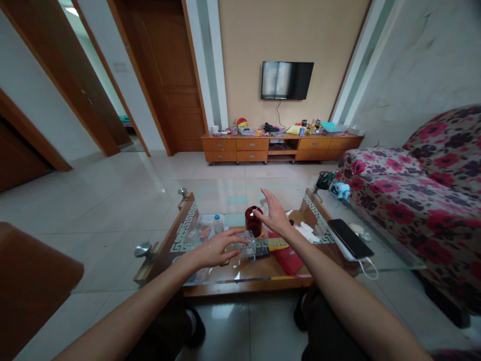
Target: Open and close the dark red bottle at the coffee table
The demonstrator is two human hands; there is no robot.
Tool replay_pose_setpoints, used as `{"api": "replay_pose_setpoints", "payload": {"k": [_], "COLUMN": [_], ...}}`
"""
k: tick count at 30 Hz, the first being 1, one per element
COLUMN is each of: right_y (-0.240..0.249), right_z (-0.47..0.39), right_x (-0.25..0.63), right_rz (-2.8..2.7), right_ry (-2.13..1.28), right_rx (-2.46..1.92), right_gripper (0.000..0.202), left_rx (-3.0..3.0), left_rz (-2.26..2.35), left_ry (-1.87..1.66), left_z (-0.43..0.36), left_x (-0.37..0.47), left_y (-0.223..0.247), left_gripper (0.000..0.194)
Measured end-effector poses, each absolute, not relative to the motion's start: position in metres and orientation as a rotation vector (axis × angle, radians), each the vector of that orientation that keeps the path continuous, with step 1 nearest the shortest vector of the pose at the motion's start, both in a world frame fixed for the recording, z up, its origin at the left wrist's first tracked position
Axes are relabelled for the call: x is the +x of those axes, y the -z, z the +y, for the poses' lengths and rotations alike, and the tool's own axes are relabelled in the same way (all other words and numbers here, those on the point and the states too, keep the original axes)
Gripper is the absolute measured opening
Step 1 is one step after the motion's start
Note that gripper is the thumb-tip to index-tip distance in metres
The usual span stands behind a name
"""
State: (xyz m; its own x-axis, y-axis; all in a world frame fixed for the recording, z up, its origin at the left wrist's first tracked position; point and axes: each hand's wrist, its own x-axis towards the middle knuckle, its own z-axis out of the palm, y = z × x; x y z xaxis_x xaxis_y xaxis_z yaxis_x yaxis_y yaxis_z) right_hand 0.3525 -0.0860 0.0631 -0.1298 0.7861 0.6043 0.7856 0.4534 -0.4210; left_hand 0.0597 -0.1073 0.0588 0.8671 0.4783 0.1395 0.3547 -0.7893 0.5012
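My left hand [218, 249] is low over the glass coffee table [229, 186], fingers stretched out and apart. Its fingertips overlap a crumpled piece of clear plastic [248, 245]; whether they touch it I cannot tell. Just beyond the plastic stands a dark red-brown, shiny jar [253, 225]. My right hand [276, 214] is to the right of this jar, with fingers raised and spread from the thumb. The thumb tip overlaps the jar's upper edge, and I cannot tell whether it makes contact. Nothing shows in the right palm.
A black phone [350, 237] and white cable [370, 271] lie on the table's right side. A blue-capped bottle [218, 224], red pouch [289, 260] and white tissue [307, 232] show around or under the glass. A floral sofa [417, 185] stands right, a pen holder [323, 179] at the far corner.
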Motion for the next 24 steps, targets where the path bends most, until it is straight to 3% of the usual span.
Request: {"api": "replay_pose_setpoints", "payload": {"k": [12,19,24], "right_y": [-0.046,-0.023,0.000], "right_z": [-0.080,-0.078,-0.074], "right_x": [0.347,0.344,0.339], "right_rz": [-1.980,-1.843,-1.706], "right_ry": [-0.436,-0.645,-0.871], "right_rx": [-1.314,-1.215,-1.154], "right_gripper": [0.058,0.100,0.080], "left_rx": [2.596,2.594,2.582], "left_rz": [0.614,0.574,0.568], "left_ry": [-0.379,-0.400,-0.392], "left_z": [-0.109,-0.106,-0.106], "left_x": [0.058,0.059,0.059], "left_y": [-0.058,-0.056,-0.057], "left_gripper": [0.040,0.043,0.043]}}
